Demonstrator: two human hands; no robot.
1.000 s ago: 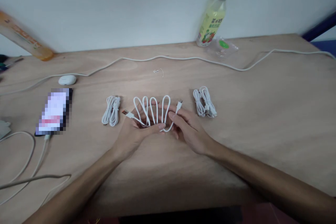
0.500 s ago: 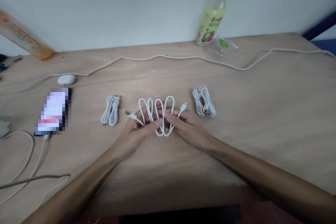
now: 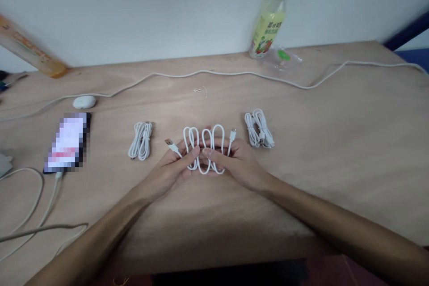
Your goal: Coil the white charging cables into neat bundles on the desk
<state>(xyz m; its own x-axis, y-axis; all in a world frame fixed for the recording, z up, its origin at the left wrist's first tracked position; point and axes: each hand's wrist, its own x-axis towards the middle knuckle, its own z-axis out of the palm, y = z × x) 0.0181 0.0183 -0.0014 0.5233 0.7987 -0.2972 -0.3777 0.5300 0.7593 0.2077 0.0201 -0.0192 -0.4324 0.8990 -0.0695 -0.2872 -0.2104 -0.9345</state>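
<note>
Both hands were pinched on the white cable [image 3: 204, 149], left hand [image 3: 170, 172] and right hand [image 3: 239, 165], each grip holding its looped folds mid-worktop [image 3: 214, 223], between two coiled cables [image 3: 140, 140].

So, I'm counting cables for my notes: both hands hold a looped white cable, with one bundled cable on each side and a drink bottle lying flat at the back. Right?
Not quite: the head view shows the drink bottle standing upright at the back, not lying flat. The rest holds.

both hands, left hand [image 3: 170, 170] and right hand [image 3: 238, 163], pinch looped white cable [image 3: 204, 148] mid-table; bundled cable [image 3: 140, 140] left, another bundle [image 3: 258, 128] right, bottle [image 3: 268, 21] far
</note>
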